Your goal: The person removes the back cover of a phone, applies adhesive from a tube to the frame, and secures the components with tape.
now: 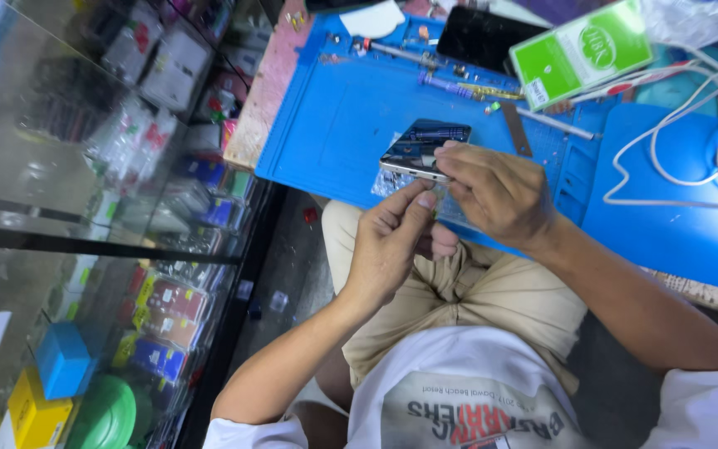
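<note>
While both hands (442,212) grip it, phone (423,150) prob. lies lengthwise away.

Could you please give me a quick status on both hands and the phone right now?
Left hand pinching phone's near edge. Right hand gripping phone above blue mat. White cables off right, clear.

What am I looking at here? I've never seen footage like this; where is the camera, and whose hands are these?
The one picture comes from a camera worn on a person's head, looking down at their own lap and hands. The left hand and right hand both grip an opened phone at the near edge of a blue work mat. On the mat lie small tools, a dark phone, a green-and-white box and white cables. A glass display case with packaged goods stands to the left.
</note>
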